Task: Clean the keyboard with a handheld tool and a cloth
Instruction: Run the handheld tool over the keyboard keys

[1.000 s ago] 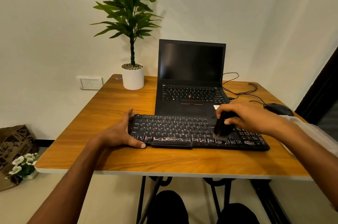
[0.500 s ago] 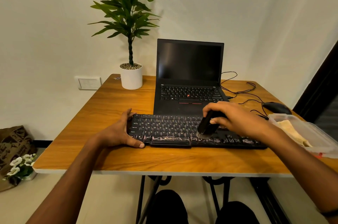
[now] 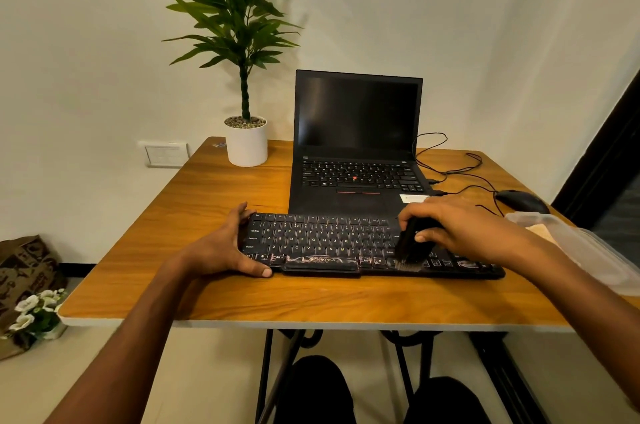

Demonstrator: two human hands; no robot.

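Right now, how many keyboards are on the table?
2. The external keyboard lies at the front, held by the left hand while the right hand brushes it; the laptop behind has its own built-in keyboard.

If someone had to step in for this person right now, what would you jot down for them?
Left hand: grips the keyboard's left end, steadying it on the table.
Right hand: holds the black brush, bristles down on the bottom row right of the space bar.
Cloth: seemingly in the clear box at the right edge.
Done: brushing under way; extent unclear.
Left: finish brushing, then wipe with the cloth.
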